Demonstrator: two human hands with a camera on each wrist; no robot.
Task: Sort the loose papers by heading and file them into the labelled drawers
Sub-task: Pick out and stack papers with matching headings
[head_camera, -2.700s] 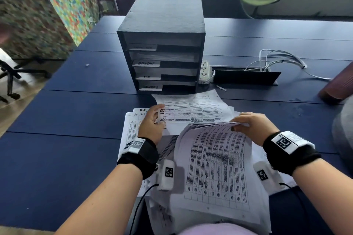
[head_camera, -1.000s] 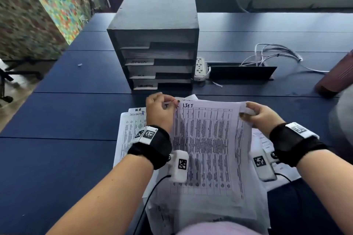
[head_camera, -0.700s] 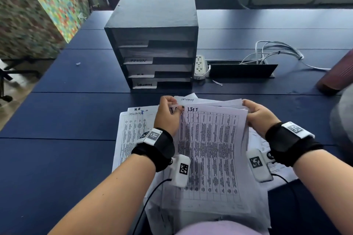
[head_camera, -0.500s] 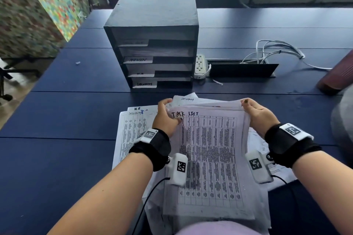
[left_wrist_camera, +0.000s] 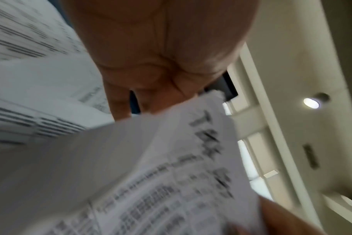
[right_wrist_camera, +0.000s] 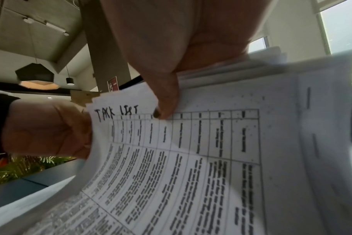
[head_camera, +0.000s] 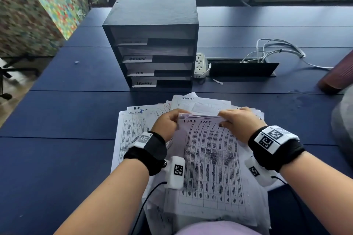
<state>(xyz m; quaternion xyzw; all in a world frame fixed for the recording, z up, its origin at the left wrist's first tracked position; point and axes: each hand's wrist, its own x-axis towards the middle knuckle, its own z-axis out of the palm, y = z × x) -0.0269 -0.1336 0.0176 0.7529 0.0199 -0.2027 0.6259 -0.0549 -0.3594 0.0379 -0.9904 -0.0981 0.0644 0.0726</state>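
I hold a stack of printed sheets (head_camera: 212, 162) over the table edge; its top sheet is headed "TASK LIST" (right_wrist_camera: 191, 159) in handwriting. My left hand (head_camera: 168, 122) grips the stack's top left corner, seen blurred in the left wrist view (left_wrist_camera: 171, 167). My right hand (head_camera: 236, 122) pinches the top edge near the middle, thumb on the front (right_wrist_camera: 167, 98). More loose papers (head_camera: 131, 131) headed "SECURITY" and "H.R" lie spread on the table beneath. The black drawer unit (head_camera: 152, 30) stands behind them, with labelled slots; "ADMIN" (head_camera: 137, 58), "H.R" and "SECURITY" (head_camera: 144, 83) are legible.
A white power strip (head_camera: 199, 65) and a black cable hatch (head_camera: 241, 67) with white cables (head_camera: 277, 47) lie right of the drawers. A reddish-brown object (head_camera: 338, 74) sits at the right edge. Chairs stand behind the dark blue table (head_camera: 57, 120).
I have lifted a sheet up and gathered it onto the held stack. My right hand slid from the sheet's right corner toward the middle of the top edge; the left hand keeps its corner grip.
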